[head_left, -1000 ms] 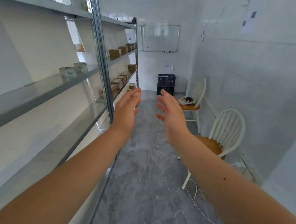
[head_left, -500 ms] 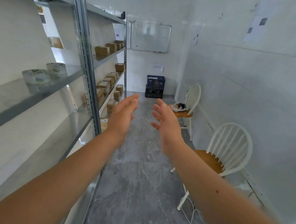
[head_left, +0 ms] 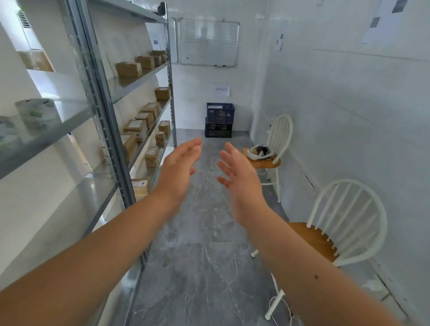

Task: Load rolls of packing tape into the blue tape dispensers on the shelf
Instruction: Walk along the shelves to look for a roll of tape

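Two bare arms are stretched forward down a narrow white room. The left hand [head_left: 180, 172] and the right hand [head_left: 239, 176] are held at the same height, palms turned toward each other, with a gap between them; the fingers of both are spread loosely apart and nothing is gripped in either. To the left of the left hand a metal shelf unit [head_left: 97, 78] is seen running the length of the room. Rolls of tape [head_left: 36, 114] are set on a near shelf, well to the left of the left hand and above it, blurred at the edge of the view. Small cardboard boxes [head_left: 129, 69] are lined up on the farther shelves, beyond and left of the left hand. No blue dispenser can be made out on the shelves. Straight ahead, beyond both hands, two dark crates [head_left: 219, 120] are stacked against the end wall, under a whiteboard [head_left: 208, 42]. To the right of the right hand two white chairs with wooden seats are placed along the wall: the near chair [head_left: 342, 222] below and right of the hand, the far chair [head_left: 276, 146] just beyond it, with a white headset [head_left: 260, 152] laid on its seat. A grey stone floor [head_left: 201, 276] is seen beneath both arms.
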